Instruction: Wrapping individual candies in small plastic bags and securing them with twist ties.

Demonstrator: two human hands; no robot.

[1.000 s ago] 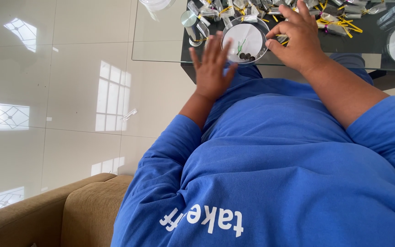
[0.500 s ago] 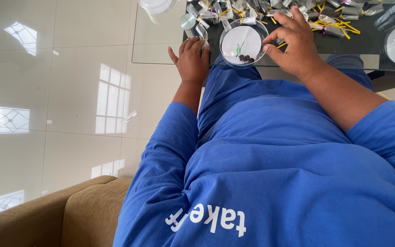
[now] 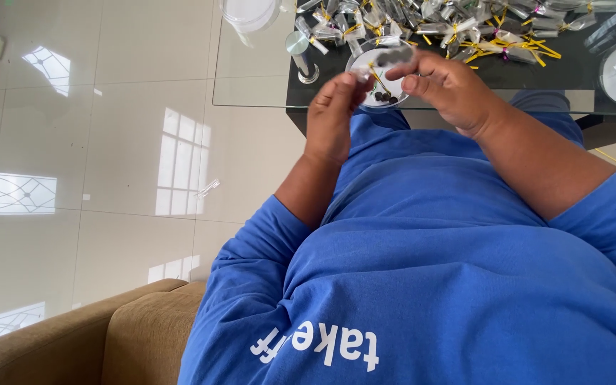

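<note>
Pinching with curled fingers, the left hand [image 3: 333, 114] and the right hand [image 3: 447, 85] held between them a small clear plastic wrapper with a yellow twist tie [image 3: 373, 68], just above a round clear shallow dish [image 3: 379, 60] at the edge of the glass table [image 3: 258, 78]. Inside this dish lay a few small dark pieces [image 3: 385, 98]. Behind it was a heap of clear wrapped packets with yellow ties [image 3: 465, 32].

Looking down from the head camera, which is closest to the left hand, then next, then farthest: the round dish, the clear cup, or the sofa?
From the left hand:
1. Round dish, just beyond the fingers.
2. Clear cup, upright at the table's left edge.
3. Sofa, far off in the bottom left corner.
</note>
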